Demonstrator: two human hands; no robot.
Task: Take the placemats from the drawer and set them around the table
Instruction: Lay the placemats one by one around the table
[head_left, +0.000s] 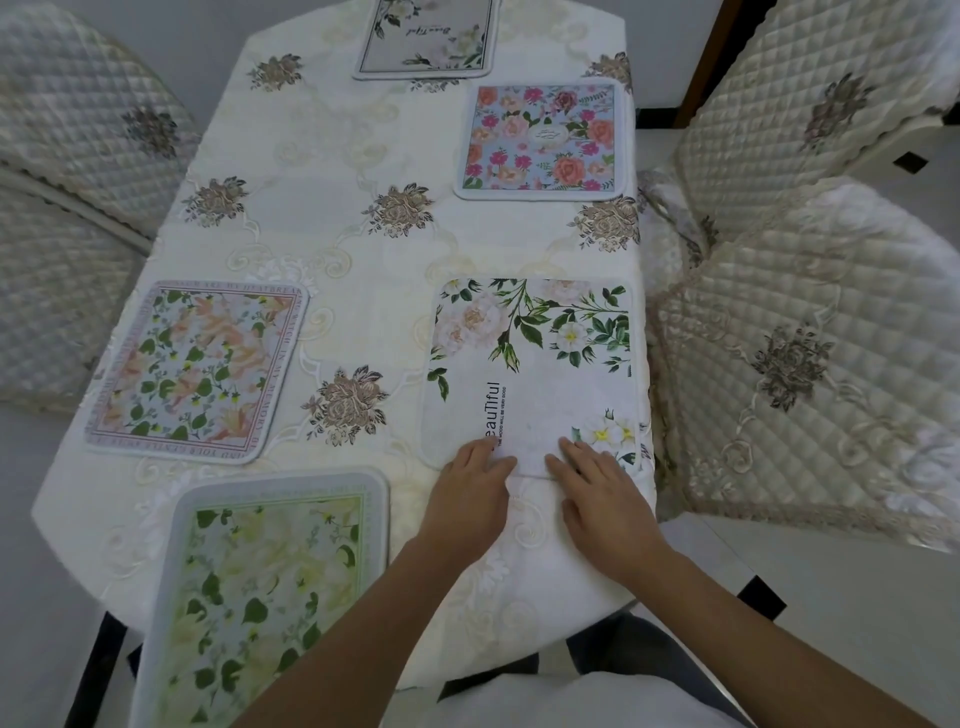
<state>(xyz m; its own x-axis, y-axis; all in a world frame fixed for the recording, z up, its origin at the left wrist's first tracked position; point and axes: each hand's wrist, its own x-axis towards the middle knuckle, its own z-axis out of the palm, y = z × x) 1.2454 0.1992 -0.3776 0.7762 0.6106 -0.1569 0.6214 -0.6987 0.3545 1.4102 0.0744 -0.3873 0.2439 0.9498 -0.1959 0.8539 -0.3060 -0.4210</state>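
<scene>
Several floral placemats lie on the table (363, 291), which wears a cream embroidered cloth. A white mat with green leaves and the word "Beautiful" (540, 364) lies near the right edge. My left hand (467, 499) and my right hand (605, 493) rest flat on its near edge, fingers spread, pressing it down. A green-and-cream mat (270, 597) lies at the near left end. A peach-and-green mat (197, 369) is on the left side, a pink rose mat (543, 137) on the far right side, and a pale mat (426, 36) at the far end.
Chairs with quilted cream covers stand close around the table: two on the right (810, 364) (810, 104) and two on the left (57, 291) (93, 114). The floor is pale with dark inset tiles (761, 597).
</scene>
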